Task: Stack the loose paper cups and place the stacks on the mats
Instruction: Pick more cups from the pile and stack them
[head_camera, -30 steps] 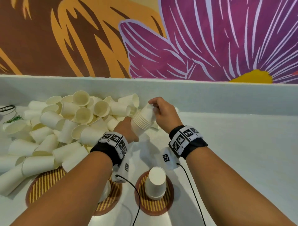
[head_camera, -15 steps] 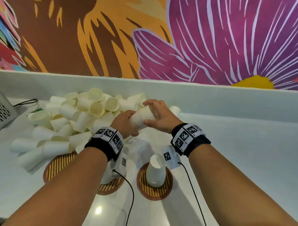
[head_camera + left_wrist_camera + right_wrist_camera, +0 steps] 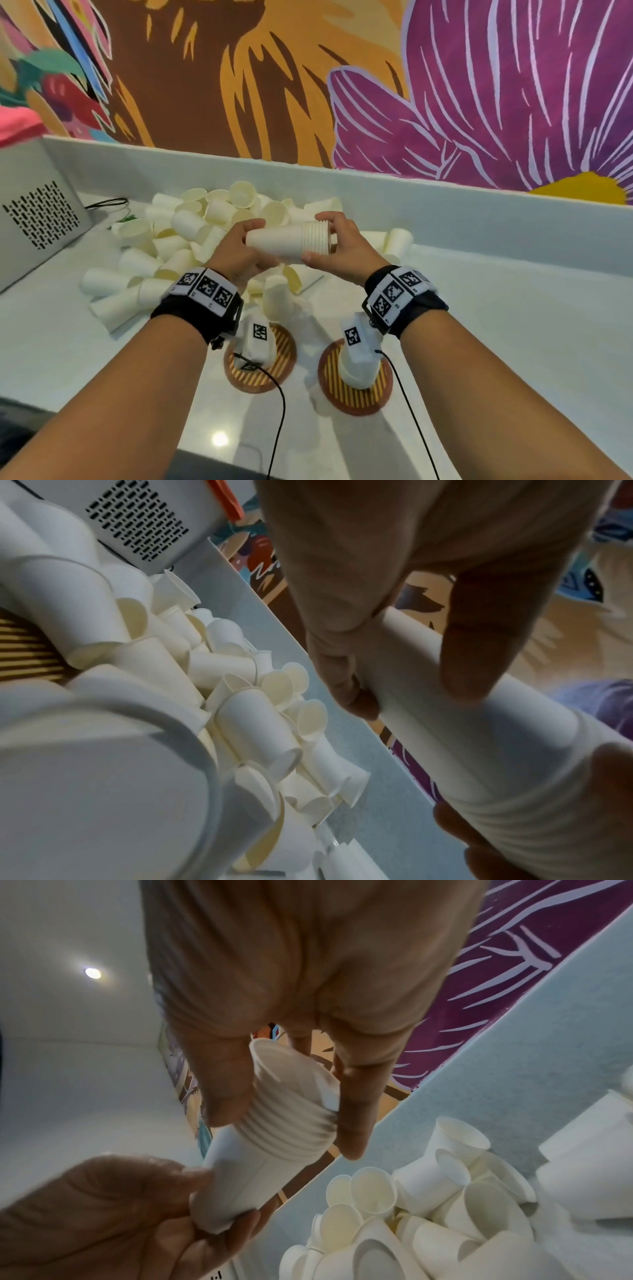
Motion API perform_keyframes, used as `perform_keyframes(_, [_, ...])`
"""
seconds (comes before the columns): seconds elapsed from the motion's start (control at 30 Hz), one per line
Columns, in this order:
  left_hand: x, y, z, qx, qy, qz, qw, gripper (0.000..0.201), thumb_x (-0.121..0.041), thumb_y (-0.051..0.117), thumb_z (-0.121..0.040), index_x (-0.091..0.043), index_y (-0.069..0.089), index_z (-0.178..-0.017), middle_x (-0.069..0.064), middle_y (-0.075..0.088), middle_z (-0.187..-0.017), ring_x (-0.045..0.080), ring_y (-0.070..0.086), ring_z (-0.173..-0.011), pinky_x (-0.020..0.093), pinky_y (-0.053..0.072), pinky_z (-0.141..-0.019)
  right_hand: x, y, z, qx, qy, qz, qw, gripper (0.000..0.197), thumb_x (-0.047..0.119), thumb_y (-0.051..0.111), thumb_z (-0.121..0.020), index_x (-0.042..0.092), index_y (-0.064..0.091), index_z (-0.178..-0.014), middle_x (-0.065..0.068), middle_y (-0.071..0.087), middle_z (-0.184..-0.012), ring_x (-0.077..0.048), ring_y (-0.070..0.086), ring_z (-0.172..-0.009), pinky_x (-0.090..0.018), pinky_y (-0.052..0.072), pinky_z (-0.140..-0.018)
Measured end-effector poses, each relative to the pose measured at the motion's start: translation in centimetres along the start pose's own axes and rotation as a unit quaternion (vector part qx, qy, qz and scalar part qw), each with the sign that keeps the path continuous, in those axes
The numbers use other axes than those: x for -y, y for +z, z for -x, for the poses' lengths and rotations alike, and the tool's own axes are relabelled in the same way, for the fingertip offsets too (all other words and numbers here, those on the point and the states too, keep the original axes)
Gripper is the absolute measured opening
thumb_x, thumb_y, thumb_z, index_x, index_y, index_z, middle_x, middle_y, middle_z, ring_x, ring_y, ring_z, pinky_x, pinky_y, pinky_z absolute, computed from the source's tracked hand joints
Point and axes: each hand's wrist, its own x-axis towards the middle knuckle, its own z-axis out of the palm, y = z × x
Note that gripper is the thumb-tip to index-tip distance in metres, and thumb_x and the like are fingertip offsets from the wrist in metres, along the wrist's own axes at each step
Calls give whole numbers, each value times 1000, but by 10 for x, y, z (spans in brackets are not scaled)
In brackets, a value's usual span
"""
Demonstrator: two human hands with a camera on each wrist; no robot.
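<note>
A stack of white paper cups [image 3: 287, 242] lies sideways in the air between both hands, rims to the right. My left hand [image 3: 239, 250] grips its narrow closed end [image 3: 428, 669]. My right hand [image 3: 337, 241] pinches the ribbed rim end [image 3: 291, 1118] between thumb and fingers. A pile of loose cups [image 3: 191, 240] covers the counter behind and left of the hands. Two round striped mats lie near me: the left mat [image 3: 284, 359] holds an upturned stack partly hidden by my wrist camera, the right mat [image 3: 329, 373] holds an upturned stack [image 3: 356, 373].
A grey perforated box [image 3: 37, 219] with cables stands at the far left. A low white wall [image 3: 445, 212] backs the counter under a flower mural. A few cups [image 3: 397, 240] lie right of the hands. Bare counter [image 3: 513, 325] stretches to the right.
The held stack has swung from tilted to level and risen a little, both hands still on it. The head view has shifted, bringing the grey box into sight at left.
</note>
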Motion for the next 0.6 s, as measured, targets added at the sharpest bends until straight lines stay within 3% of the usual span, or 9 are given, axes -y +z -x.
perform_keyframes(0.07, [-2, -19, 0, 5, -5, 39, 999, 70, 25, 59, -71, -17, 50, -125, 9, 49, -122, 30, 54, -109, 41, 55, -85, 12, 9, -3, -3, -5, 13, 1000, 76, 40, 78, -70, 31, 34, -132, 1, 39, -125, -22, 52, -111, -43, 49, -97])
perform_keyframes(0.17, [-6, -47, 2, 16, 0, 78, 997, 65, 16, 65, -77, -17, 49, -130, 7, 51, -122, 30, 54, -114, 42, 54, -88, 32, 27, -7, -2, -7, 27, 1000, 78, 41, 80, -69, 25, 35, -130, 0, 45, -122, -22, 56, -106, -37, 52, -89])
perform_keyframes(0.27, [-11, -71, 4, 19, 6, 92, 996, 61, 8, 67, -81, -19, 45, -131, 9, 51, -126, 27, 55, -113, 40, 56, -82, 49, 50, -10, -12, -3, 37, 999, 74, 41, 81, -68, 23, 39, -126, 3, 49, -115, -19, 58, -99, -33, 52, -83])
perform_keyframes(0.4, [-13, -114, 2, 17, 8, 91, 996, 66, -1, 72, -80, -17, 41, -136, 14, 55, -126, 29, 63, -109, 47, 56, -85, 75, 89, -17, -20, 16, 45, 999, 73, 41, 82, -66, 21, 42, -124, 2, 52, -111, -16, 56, -97, -31, 50, -78])
perform_keyframes(0.5, [-13, -143, 0, 28, 12, 85, 996, 68, -6, 74, -79, -16, 40, -137, 15, 58, -125, 31, 66, -105, 50, 56, -83, 89, 123, -23, -22, 26, 61, 998, 75, 48, 81, -62, 21, 44, -121, 2, 54, -108, -16, 56, -96, -34, 53, -78])
perform_keyframes(0.6, [-10, -167, -2, 39, 9, 66, 997, 67, -9, 78, -75, -18, 45, -132, 12, 61, -123, 31, 65, -108, 53, 56, -81, 98, 155, -27, -17, 34, 93, 995, 75, 51, 80, -62, 18, 46, -121, 3, 55, -108, -14, 55, -94, -28, 47, -70])
